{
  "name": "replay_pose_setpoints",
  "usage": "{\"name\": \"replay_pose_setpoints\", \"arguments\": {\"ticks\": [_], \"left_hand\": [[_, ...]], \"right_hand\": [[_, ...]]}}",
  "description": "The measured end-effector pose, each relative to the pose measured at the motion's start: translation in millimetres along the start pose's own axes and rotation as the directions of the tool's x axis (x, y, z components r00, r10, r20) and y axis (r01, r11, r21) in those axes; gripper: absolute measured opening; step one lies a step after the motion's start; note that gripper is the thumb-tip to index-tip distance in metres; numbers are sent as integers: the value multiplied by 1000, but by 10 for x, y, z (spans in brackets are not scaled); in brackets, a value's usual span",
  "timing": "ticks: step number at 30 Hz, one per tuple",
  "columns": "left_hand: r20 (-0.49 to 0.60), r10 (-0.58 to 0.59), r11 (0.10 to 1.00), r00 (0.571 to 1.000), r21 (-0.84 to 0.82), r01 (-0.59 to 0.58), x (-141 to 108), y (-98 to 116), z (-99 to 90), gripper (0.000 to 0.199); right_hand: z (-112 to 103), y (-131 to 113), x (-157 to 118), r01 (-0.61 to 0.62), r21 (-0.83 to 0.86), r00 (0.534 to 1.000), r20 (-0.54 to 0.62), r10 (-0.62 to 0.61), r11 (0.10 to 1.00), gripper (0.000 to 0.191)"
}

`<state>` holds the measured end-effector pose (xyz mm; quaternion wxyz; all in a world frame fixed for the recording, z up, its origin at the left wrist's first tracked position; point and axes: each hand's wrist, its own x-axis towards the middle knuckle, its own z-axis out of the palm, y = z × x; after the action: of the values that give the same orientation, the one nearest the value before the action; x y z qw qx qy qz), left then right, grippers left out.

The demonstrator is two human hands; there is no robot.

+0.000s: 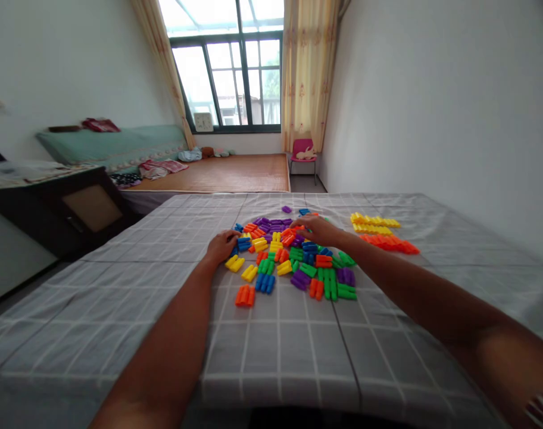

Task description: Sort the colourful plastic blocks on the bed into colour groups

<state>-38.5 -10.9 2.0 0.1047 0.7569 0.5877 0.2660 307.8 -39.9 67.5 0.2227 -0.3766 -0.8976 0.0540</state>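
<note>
Many small plastic pieces in blue, green, orange, yellow and purple lie in a loose pile on the grey checked cloth. My left hand (pixel 222 245) rests at the pile's left edge, its fingers touching or close beside some blue pieces (pixel 243 243); whether they grip one is too small to tell. Over the upper right of the pile is my right hand (pixel 311 229), fingers bent down at an orange piece (pixel 289 237), the fingertips pinched around something small. Purple pieces (pixel 274 225) sit between the hands, toward the far side. Green pieces (pixel 330 283) lie nearer me.
At the right of the cloth (pixel 271 351) are rows of yellow pieces (pixel 374 223) and a row of orange pieces (pixel 390 243). A dark cabinet (pixel 61 208) stands left. Beyond the cloth are a bed (pixel 236 173), a pink chair (pixel 303 147) and a window.
</note>
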Motion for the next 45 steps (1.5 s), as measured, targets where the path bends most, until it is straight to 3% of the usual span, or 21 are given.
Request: {"name": "replay_pose_setpoints", "arguments": {"ticks": [2,5,7,10,12,17,22,25,30,34,37,41,43,45], "left_hand": [[-8,-2,1000,1000,-9,2,-6,-1,12,32],[-16,-4,1000,1000,-26,4,-15,3,22,31],[-14,-9,999,1000,-37,8,-18,11,22,30],[-16,-28,999,999,-29,27,-18,28,18,31],[-22,-37,999,999,-21,37,-19,38,15,31],[-29,-39,999,999,-17,39,-23,53,10,30],[-13,-28,1000,1000,-2,28,-15,44,10,30],[-4,-5,1000,1000,-3,5,-4,22,14,30],[-3,17,1000,1000,-12,-17,17,-24,14,30],[1,21,1000,1000,-21,-21,26,-25,-16,31],[-7,23,999,1000,-31,-23,22,-11,-44,33],[2,28,999,1000,-28,-28,22,-33,-55,35],[9,23,999,1000,-38,-23,31,-63,-51,36],[15,9,998,1000,-59,-8,40,-87,-50,37]], "right_hand": [[118,-83,179,17,-85,991,134,-6,996,33],[200,-60,368,17,-128,935,354,30,992,56],[230,-28,448,-7,-154,920,385,66,988,53],[257,-62,523,-69,-264,949,279,145,962,39],[269,-148,559,-38,-298,970,218,106,954,35],[390,-390,654,62,-179,948,318,-2,982,32],[594,-501,752,204,-93,941,294,-168,975,47],[608,-591,751,255,-104,929,304,-213,961,48],[378,-628,575,107,-81,989,110,-98,991,35],[-2,-285,296,-84,-34,993,-89,81,996,26],[-328,179,-18,-258,95,930,-243,274,961,27],[-689,860,-592,-384,468,777,-303,552,796,46],[-820,1147,-918,-428,565,666,-331,669,706,44],[-917,1365,-1235,-513,536,538,-409,738,671,42]]}}
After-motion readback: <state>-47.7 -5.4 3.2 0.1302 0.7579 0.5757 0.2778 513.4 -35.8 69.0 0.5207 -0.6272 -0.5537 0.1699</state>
